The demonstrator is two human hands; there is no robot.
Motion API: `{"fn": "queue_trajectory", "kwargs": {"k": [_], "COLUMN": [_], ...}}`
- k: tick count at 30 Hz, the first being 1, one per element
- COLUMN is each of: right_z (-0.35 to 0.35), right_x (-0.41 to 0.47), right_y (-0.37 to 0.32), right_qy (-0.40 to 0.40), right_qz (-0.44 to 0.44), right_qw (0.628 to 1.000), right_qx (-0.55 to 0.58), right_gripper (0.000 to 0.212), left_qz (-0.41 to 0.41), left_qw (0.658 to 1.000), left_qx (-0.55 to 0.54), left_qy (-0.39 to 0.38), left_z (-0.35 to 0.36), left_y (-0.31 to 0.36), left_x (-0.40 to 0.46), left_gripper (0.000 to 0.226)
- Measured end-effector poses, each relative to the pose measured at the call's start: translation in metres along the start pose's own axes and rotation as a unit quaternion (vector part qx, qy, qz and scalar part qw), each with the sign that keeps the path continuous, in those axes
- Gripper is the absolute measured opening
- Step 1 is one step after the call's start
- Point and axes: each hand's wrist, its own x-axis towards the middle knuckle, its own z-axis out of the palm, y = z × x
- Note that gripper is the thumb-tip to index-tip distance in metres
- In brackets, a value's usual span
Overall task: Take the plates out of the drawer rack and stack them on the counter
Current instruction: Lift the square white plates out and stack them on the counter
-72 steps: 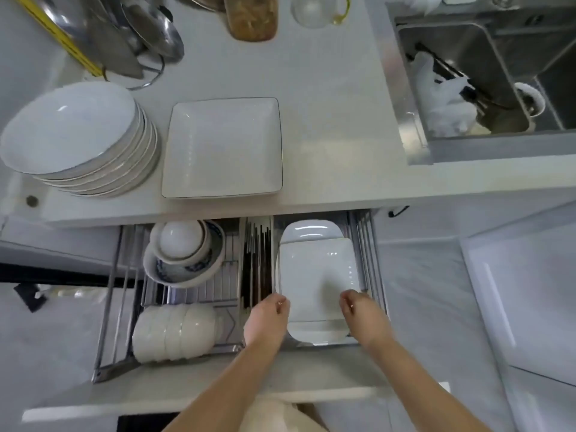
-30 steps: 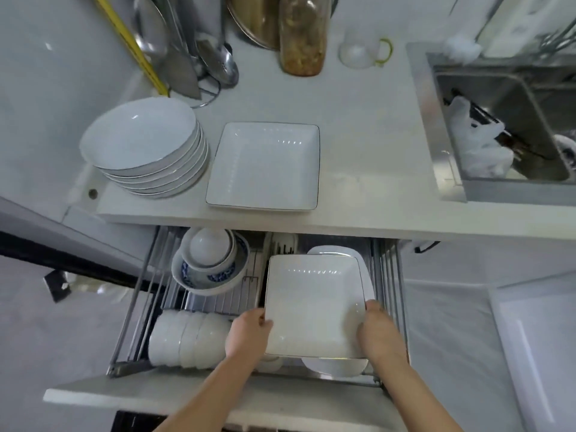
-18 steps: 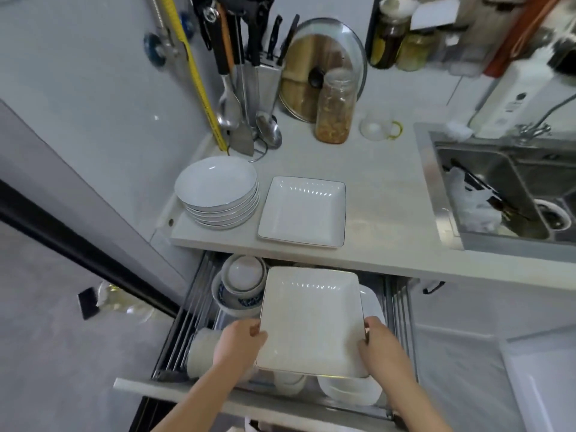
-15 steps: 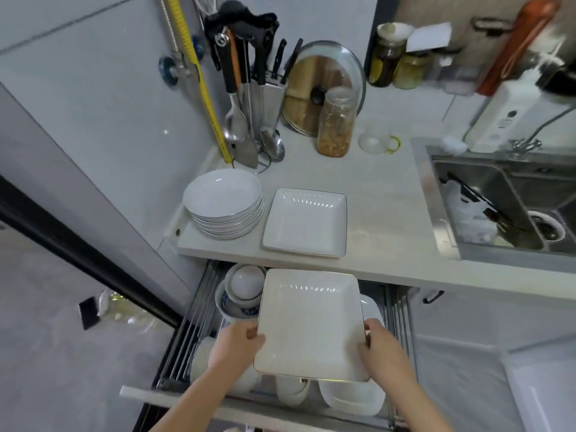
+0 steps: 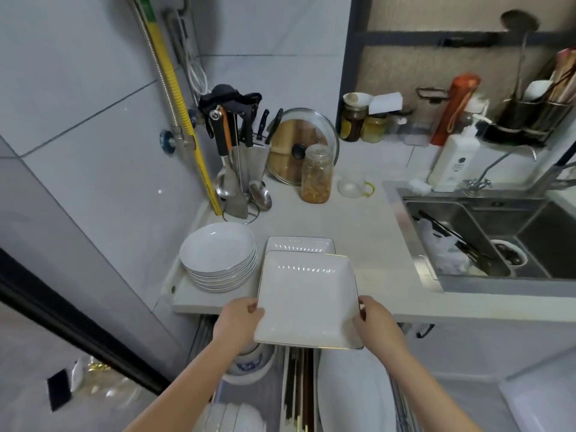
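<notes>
Grip: left hand (image 5: pixel 238 319) and right hand (image 5: pixel 377 322) clasp square plate (image 5: pixel 307 299) by opposite edges, above surface (image 5: pixel 358 232), overlapping second square plate (image 5: pixel 300 244).

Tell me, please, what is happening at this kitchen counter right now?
A person is unloading dishes from a pull-out drawer rack. Both hands, left hand and right hand, hold a white square plate by its sides, above the counter edge and over another square plate already lying there. A stack of round plates sits beside it. More dishes remain in the rack below.
</notes>
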Motion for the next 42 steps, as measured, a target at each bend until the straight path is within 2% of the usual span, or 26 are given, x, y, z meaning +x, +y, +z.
{"fn": "queue_trajectory", "kwargs": {"k": [4, 8, 13, 16, 21, 27, 30, 37, 40, 42], "right_z": [-0.003, -0.001, 0.008, 0.014, 0.023, 0.035, 0.038, 0.046, 0.049, 0.052], "right_x": [0.035, 0.072, 0.112, 0.129, 0.143, 0.146, 0.147, 0.146, 0.140, 0.129], "right_y": [-0.014, -0.023, -0.028, -0.027, -0.023, -0.017, -0.017, -0.012, -0.008, -0.003], "right_qy": [0.014, 0.013, 0.014, 0.005, -0.005, -0.015, -0.017, -0.014, -0.001, 0.004], "right_qz": [-0.005, 0.007, 0.025, 0.034, 0.046, 0.042, 0.041, 0.022, 0.017, 0.004], "right_qw": [1.000, 0.999, 0.999, 0.999, 0.998, 0.999, 0.999, 0.998, 0.999, 0.999], "right_qx": [-0.012, -0.032, -0.035, -0.042, -0.036, -0.021, -0.023, -0.050, -0.049, -0.036], "right_gripper": [0.030, 0.031, 0.036, 0.037, 0.037, 0.034, 0.027, 0.017, 0.022, 0.022], "left_qz": [0.009, 0.005, -0.010, -0.021, 0.003, 0.026, 0.028, 0.063, 0.064, 0.052], "left_qw": [1.000, 0.997, 0.988, 0.975, 0.949, 0.928, 0.914, 0.902, 0.916, 0.939], "left_qx": [0.026, 0.077, 0.145, 0.211, 0.304, 0.365, 0.399, 0.420, 0.386, 0.321], "left_qy": [-0.001, -0.003, 0.046, 0.066, 0.080, 0.068, 0.069, 0.076, 0.092, 0.115], "left_z": [-0.003, -0.002, 0.010, 0.021, 0.034, 0.042, 0.044, 0.047, 0.045, 0.047], "left_y": [0.016, 0.025, 0.024, 0.022, 0.013, 0.003, -0.001, -0.009, -0.010, -0.015], "left_x": [0.037, 0.071, 0.102, 0.115, 0.132, 0.143, 0.145, 0.146, 0.135, 0.119], "left_gripper": [0.016, 0.024, 0.028, 0.023, 0.029, 0.023, 0.017, 0.020, 0.030, 0.032]}}
